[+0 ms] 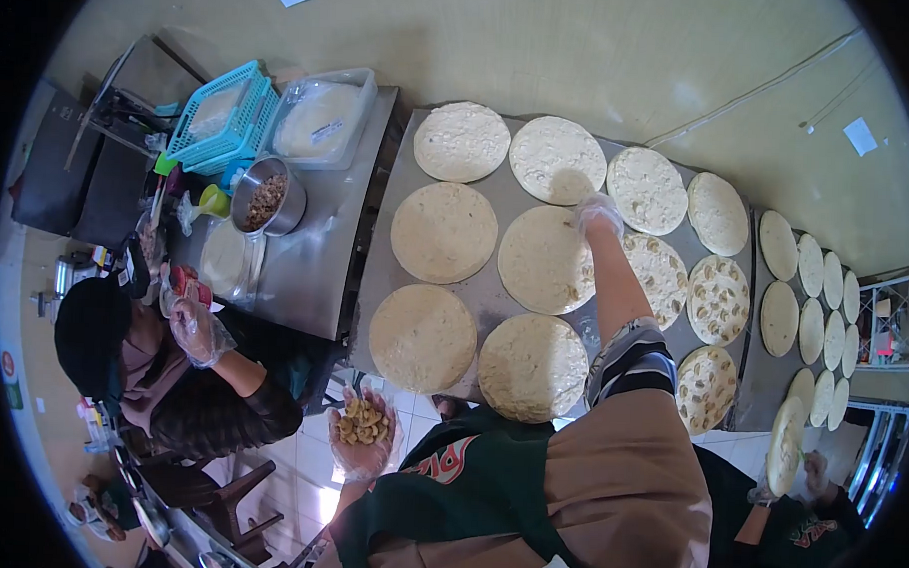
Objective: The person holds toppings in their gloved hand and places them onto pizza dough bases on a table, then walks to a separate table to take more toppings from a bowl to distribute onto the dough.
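Observation:
In a clear plastic glove, my left hand is cupped palm up around a heap of sliced mushrooms. My right hand, also gloved, reaches down to the upper right edge of a round pizza base. Its fingers look drawn together, but whatever they hold is hidden. A few slices show near that base's right edge. Under and beside my right forearm lies a base with mushroom slices. Farther right, two more bases, an upper one and a lower one, are covered with slices.
Plain bases fill much of the metal table. On the left counter stand a bowl of chopped filling, a plastic tub and blue baskets. A co-worker is at left; another co-worker's hand holds a base at right.

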`<state>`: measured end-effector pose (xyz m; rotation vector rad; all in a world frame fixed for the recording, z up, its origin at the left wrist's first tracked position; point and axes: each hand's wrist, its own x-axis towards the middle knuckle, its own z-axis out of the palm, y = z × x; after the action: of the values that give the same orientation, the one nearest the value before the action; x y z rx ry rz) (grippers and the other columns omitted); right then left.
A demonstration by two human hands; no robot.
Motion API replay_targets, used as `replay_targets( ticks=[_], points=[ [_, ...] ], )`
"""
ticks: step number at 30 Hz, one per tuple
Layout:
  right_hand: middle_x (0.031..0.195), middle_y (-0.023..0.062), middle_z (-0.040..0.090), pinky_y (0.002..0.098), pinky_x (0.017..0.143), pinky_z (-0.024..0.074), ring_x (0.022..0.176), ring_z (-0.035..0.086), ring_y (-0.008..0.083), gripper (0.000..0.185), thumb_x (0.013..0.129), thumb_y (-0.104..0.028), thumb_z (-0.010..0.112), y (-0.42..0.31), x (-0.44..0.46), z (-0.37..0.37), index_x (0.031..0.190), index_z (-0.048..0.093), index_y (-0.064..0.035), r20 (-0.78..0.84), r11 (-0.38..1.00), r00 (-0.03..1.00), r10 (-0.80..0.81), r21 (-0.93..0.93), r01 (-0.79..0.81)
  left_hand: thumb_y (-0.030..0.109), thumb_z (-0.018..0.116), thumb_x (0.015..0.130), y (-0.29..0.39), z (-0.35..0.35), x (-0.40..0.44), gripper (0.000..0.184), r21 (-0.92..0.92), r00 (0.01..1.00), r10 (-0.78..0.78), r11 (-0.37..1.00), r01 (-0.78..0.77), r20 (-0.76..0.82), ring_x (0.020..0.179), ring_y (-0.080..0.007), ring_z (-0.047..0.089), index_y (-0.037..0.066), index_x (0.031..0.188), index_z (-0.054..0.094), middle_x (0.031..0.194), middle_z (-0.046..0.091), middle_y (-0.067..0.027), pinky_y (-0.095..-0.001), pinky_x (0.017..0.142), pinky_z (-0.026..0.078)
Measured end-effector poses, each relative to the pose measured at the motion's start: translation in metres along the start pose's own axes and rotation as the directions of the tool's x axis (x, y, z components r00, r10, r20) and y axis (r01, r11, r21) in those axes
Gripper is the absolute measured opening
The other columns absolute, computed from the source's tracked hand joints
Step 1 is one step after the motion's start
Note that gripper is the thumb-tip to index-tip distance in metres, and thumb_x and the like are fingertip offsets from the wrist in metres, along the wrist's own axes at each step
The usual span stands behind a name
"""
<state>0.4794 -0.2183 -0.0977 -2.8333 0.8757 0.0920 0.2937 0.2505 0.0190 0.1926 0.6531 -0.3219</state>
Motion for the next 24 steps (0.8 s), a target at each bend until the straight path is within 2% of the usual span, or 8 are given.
replay_targets(
  ticks=[4, 6, 10, 12, 14, 19, 22, 24],
  points=[
    [0.084, 0.0123, 0.061, 0.0331, 0.073, 0.0449, 0.081, 0.059, 0.0237, 0.026, 0.071, -0.025, 0.054, -0.019, -0.023, -0.050, 0.089, 0.062, -0.0075, 0.055, 0.987, 0.995, -0.085, -0.129, 0.091, 0.042, 0.039, 0.082, -0.005, 0.009, 0.011, 0.039, 0.046, 0.997, -0.061, 0.997, 0.059, 0.051, 0.106, -0.0258, 0.045, 0.018, 0.110, 0.051, 0.112, 0.050, -0.0077, -0.0441, 0.092, 0.031],
    [0.080, 0.0119, 0.061, 0.0314, 0.072, 0.0448, 0.076, 0.059, 0.0222, 0.026, 0.071, -0.023, 0.053, -0.032, -0.047, -0.065, 0.089, 0.061, -0.0056, -0.022, 0.966, 0.999, -0.025, 0.255, 0.029, 0.042, 0.039, 0.082, -0.010, 0.018, 0.021, 0.040, 0.075, 0.988, -0.109, 0.992, 0.102, 0.109, 0.106, -0.0265, 0.044, 0.019, 0.113, 0.049, 0.113, 0.049, -0.0081, -0.0447, 0.092, 0.031],
    [0.076, 0.0094, 0.062, 0.0268, 0.069, 0.0455, 0.071, 0.058, 0.0175, 0.023, 0.073, -0.020, 0.051, -0.065, -0.109, -0.108, 0.088, 0.062, -0.0059, -0.011, 0.897, 0.979, -0.202, 0.399, 0.189, 0.042, 0.037, 0.083, -0.026, 0.052, 0.041, 0.044, 0.139, 0.932, -0.279, 0.958, 0.253, 0.230, 0.110, -0.0276, 0.040, 0.019, 0.119, 0.042, 0.119, 0.044, -0.0085, -0.0454, 0.094, 0.028],
    [0.084, 0.0075, 0.062, 0.0260, 0.067, 0.0451, 0.074, 0.058, 0.0145, 0.014, 0.075, -0.010, 0.055, -0.075, -0.135, -0.109, 0.085, 0.062, -0.0058, -0.086, 0.470, 0.905, -0.417, 0.831, 0.296, 0.043, 0.037, 0.083, -0.035, 0.069, 0.049, 0.045, 0.150, 0.908, -0.312, 0.948, 0.280, 0.279, 0.111, -0.0276, 0.039, 0.019, 0.121, 0.041, 0.120, 0.043, -0.0082, -0.0454, 0.095, 0.027],
    [0.086, 0.0070, 0.061, 0.0244, 0.067, 0.0446, 0.074, 0.056, 0.0118, 0.013, 0.076, -0.008, 0.055, -0.099, -0.186, -0.153, 0.087, 0.061, -0.0054, -0.095, 0.377, 0.850, -0.519, 0.867, 0.327, 0.043, 0.035, 0.083, -0.046, 0.086, 0.054, 0.047, 0.205, 0.868, -0.390, 0.918, 0.340, 0.308, 0.112, -0.0275, 0.039, 0.018, 0.123, 0.038, 0.123, 0.041, -0.0070, -0.0450, 0.096, 0.025],
    [0.083, 0.0086, 0.056, 0.0279, 0.064, 0.0463, 0.074, 0.056, 0.0194, 0.015, 0.074, -0.008, 0.058, -0.124, -0.234, -0.169, 0.089, 0.061, -0.0065, -0.151, 0.321, 0.552, -0.820, 0.678, 0.661, 0.042, 0.037, 0.083, -0.059, 0.094, 0.065, 0.046, 0.221, 0.756, -0.495, 0.868, 0.444, 0.429, 0.111, -0.0270, 0.040, 0.017, 0.121, 0.039, 0.122, 0.042, -0.0078, -0.0431, 0.095, 0.030],
    [0.085, 0.0138, 0.056, 0.0357, 0.066, 0.0456, 0.077, 0.055, 0.0289, 0.021, 0.068, -0.008, 0.054, -0.140, -0.254, -0.179, 0.088, 0.060, -0.0047, -0.090, 0.476, 0.541, -0.836, 0.373, 0.797, 0.041, 0.036, 0.084, -0.063, 0.095, 0.065, 0.045, 0.267, 0.693, -0.544, 0.838, 0.476, 0.472, 0.112, -0.0255, 0.040, 0.016, 0.121, 0.039, 0.123, 0.041, -0.0087, -0.0425, 0.094, 0.031],
    [0.084, 0.0138, 0.056, 0.0369, 0.066, 0.0450, 0.077, 0.055, 0.0292, 0.021, 0.067, -0.009, 0.054, -0.146, -0.261, -0.176, 0.086, 0.060, -0.0049, -0.056, 0.529, 0.573, -0.818, 0.319, 0.786, 0.039, 0.035, 0.085, -0.066, 0.098, 0.060, 0.042, 0.259, 0.771, -0.492, 0.870, 0.419, 0.404, 0.108, -0.0260, 0.044, 0.015, 0.119, 0.041, 0.120, 0.044, -0.0114, -0.0426, 0.089, 0.036]
  ],
)
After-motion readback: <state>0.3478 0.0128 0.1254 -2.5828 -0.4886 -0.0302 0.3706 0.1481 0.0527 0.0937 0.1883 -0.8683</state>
